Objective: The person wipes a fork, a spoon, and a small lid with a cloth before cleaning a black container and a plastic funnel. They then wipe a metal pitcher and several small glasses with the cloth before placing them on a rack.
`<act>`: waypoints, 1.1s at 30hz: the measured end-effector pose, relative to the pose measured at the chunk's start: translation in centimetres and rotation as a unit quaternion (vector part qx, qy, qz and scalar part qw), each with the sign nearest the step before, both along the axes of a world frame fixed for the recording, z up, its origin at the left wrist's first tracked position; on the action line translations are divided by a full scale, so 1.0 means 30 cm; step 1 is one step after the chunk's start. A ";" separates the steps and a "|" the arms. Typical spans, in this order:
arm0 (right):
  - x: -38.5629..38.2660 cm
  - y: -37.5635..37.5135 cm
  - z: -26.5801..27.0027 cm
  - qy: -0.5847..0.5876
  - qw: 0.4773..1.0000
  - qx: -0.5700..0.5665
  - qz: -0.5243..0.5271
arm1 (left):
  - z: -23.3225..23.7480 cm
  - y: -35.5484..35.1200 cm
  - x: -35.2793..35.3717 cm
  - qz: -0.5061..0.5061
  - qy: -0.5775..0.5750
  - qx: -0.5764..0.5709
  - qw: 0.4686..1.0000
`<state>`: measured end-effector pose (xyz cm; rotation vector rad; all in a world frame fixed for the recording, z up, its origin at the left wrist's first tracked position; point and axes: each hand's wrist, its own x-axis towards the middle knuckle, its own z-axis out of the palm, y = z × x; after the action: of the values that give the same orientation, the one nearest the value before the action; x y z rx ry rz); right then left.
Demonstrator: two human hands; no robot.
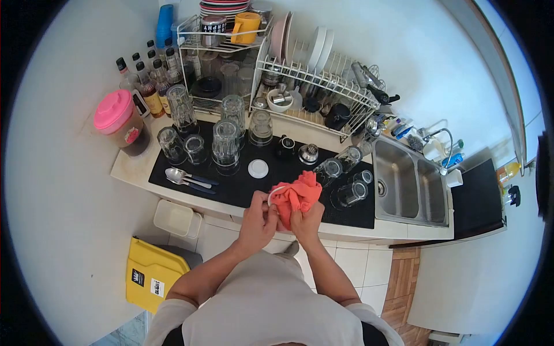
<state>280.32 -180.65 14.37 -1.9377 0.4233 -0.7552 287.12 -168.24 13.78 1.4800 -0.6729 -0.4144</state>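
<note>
A bunched red cloth is held up in front of the counter's near edge. My left hand is closed on a small round white dish. Only a curved strip of its rim shows, because the cloth covers the rest. From the other side, my right hand grips the cloth against the dish. Beyond my hands, a white round lid or saucer lies on the black mat. A small black cup and a metal strainer-like piece stand behind it.
Upturned glasses stand stacked on the left; more glasses are at the right. Spoons and knives lie front left. A pink-lidded jug, bottles, a dish rack and a double sink surround the mat.
</note>
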 end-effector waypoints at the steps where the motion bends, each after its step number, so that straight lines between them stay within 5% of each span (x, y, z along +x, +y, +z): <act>1: -0.001 -0.023 -0.015 0.038 0.999 -0.027 0.000 | 0.009 -0.001 -0.006 -0.002 0.007 -0.003 1.000; 3: 0.009 -0.027 -0.026 0.035 0.998 -0.047 -0.022 | 0.044 -0.009 -0.008 -0.002 0.015 -0.013 1.000; 6: 0.036 0.052 -0.067 -0.078 0.995 -0.066 -0.022 | -0.108 -0.018 0.037 0.011 0.044 0.007 0.999; 10: -0.025 0.008 -0.156 0.040 0.992 0.056 0.108 | -0.166 0.031 0.070 -0.035 0.182 -0.031 0.982; 14: -0.078 -0.049 -0.197 0.035 0.946 0.321 -0.009 | -0.294 0.085 0.100 -0.004 0.180 0.069 0.981; 17: -0.113 -0.074 -0.182 0.023 0.916 0.400 -0.021 | -0.381 0.123 0.173 0.069 -0.056 0.168 0.982; 18: -0.119 -0.085 -0.206 0.014 0.910 0.413 -0.026 | -0.332 0.131 0.200 0.108 -0.151 0.286 0.940; 21: -0.122 -0.076 -0.210 0.001 0.898 0.439 -0.030 | -0.340 0.111 0.277 0.214 -0.281 0.195 0.915; 28: -0.129 -0.041 -0.140 -0.018 0.898 0.435 -0.060 | -0.424 0.124 0.242 0.136 -0.455 0.371 0.798; 33: -0.167 -0.071 -0.155 -0.021 0.888 0.456 -0.048 | -0.410 0.156 0.167 0.119 -0.452 0.368 0.804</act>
<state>275.32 -182.79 9.73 -1.0150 0.7004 -0.5105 292.15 -163.55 1.47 2.5165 -1.1183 0.3354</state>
